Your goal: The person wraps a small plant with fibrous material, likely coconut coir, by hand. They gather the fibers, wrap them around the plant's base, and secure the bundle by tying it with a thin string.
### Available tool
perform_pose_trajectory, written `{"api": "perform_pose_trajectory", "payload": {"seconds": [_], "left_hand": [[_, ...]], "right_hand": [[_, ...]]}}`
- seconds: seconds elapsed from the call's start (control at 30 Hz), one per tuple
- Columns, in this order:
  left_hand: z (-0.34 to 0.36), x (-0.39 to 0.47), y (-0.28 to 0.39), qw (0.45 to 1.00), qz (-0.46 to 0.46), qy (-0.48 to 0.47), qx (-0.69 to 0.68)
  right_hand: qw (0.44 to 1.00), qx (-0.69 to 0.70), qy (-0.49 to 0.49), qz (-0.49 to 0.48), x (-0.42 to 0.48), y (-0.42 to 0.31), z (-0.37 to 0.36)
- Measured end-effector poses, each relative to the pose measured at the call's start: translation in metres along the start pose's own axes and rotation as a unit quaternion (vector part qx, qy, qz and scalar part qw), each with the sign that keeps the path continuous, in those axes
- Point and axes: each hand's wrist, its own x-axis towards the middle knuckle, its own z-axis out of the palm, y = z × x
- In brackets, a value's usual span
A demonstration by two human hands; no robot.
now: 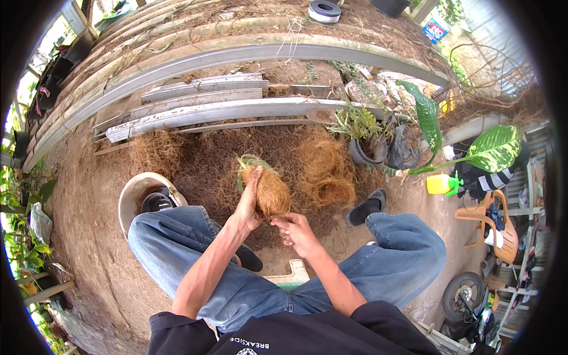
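My left hand (pixel 249 202) holds an oval bundle wrapped in brown coconut fibre (pixel 272 191) from its left side. Green leaves (pixel 252 161) stick out at the bundle's far end. At the near end, the thumb and fingers of my right hand (pixel 296 234) are drawn together against the fibre. Whether they pinch a loose strand is too small to make out. Beneath the bundle spreads a dark heap of loose fibre (pixel 204 159). To its right lie lighter coils of fibre (pixel 324 153), the nearer one shaped like a hollow nest (pixel 333 190).
A worn off-white bucket (pixel 128 199) stands by my left foot. Metal channel bars (pixel 230 108) lie beyond the heap, below a slatted bench (pixel 248 53). Rightward are a potted plant (pixel 368 148), a yellow spray bottle (pixel 439 184) and an orange plastic chair (pixel 506 226).
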Motion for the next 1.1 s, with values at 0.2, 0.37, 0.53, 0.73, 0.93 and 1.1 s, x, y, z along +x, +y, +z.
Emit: {"api": "perform_pose_trajectory", "payload": {"seconds": [0.2, 0.37, 0.53, 0.73, 0.93, 1.1], "left_hand": [[0.01, -0.011, 0.014, 0.992, -0.091, -0.039, 0.072], [0.012, -0.011, 0.012, 0.981, -0.05, -0.044, 0.181], [0.016, -0.011, 0.005, 0.976, -0.003, -0.037, 0.213], [0.013, -0.002, -0.019, 0.962, 0.097, 0.034, 0.253], [0.009, 0.0, -0.036, 0.911, 0.257, 0.078, 0.312], [0.026, -0.009, -0.038, 0.95, 0.23, 0.116, 0.174]], "right_hand": [[0.994, 0.088, -0.016, 0.055, -0.001, -0.04, -0.029], [0.999, 0.031, 0.008, -0.026, -0.01, -0.052, -0.033], [0.988, -0.045, 0.055, -0.135, -0.016, -0.051, -0.021], [0.935, -0.17, 0.104, -0.294, -0.01, -0.043, -0.009], [0.809, -0.35, 0.222, -0.417, -0.018, -0.033, 0.016], [0.695, -0.463, 0.246, -0.492, -0.022, -0.029, 0.021]]}}
